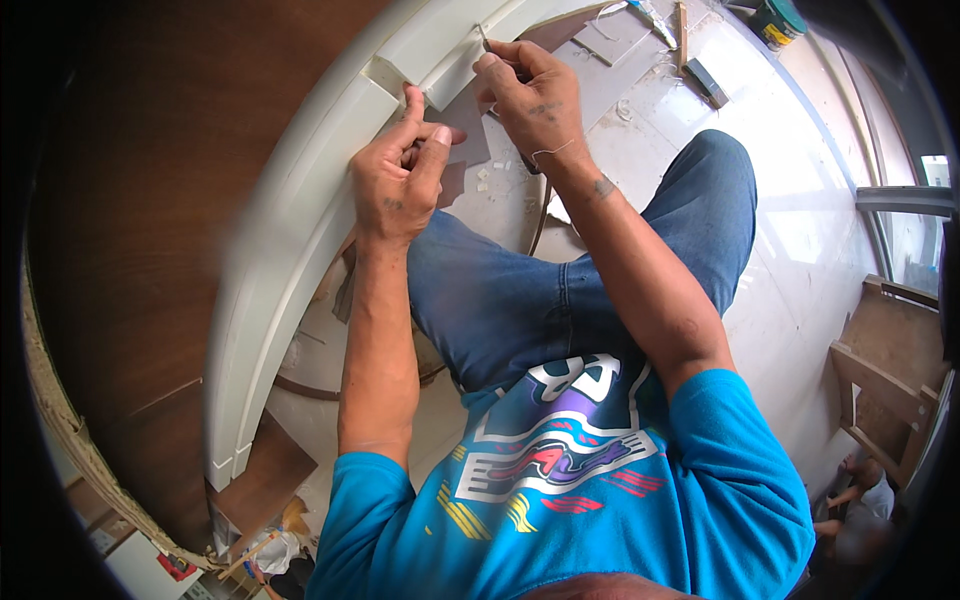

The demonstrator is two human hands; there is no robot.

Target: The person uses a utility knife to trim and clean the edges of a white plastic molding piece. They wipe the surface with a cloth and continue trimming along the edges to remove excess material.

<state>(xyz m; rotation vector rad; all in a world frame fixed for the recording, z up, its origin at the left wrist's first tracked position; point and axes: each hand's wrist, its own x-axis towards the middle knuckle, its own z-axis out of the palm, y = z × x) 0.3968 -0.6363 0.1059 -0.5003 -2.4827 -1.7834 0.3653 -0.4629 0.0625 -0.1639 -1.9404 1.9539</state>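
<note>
A white frame (300, 190) curves up the left side beside a large brown wooden panel (150, 200). Near its top is a rectangular notch (384, 74) by a white strip (425, 45). My left hand (395, 180) has its index fingertip up against the notch's edge, with the thumb and another finger apart; I see nothing held in it. Slightly higher and to the right, my right hand (530, 100) is closed in a pinch on a thin metal tool (483, 36). The tool's tip meets the white strip; its full shape is hidden by my fingers.
Scraps and shavings litter the pale floor (790, 250). At the upper right lie a dark block (706, 84), a wooden stick (682, 35) and a green-lidded tub (778, 22). A wooden structure (885, 370) stands far right, near another person (858, 500).
</note>
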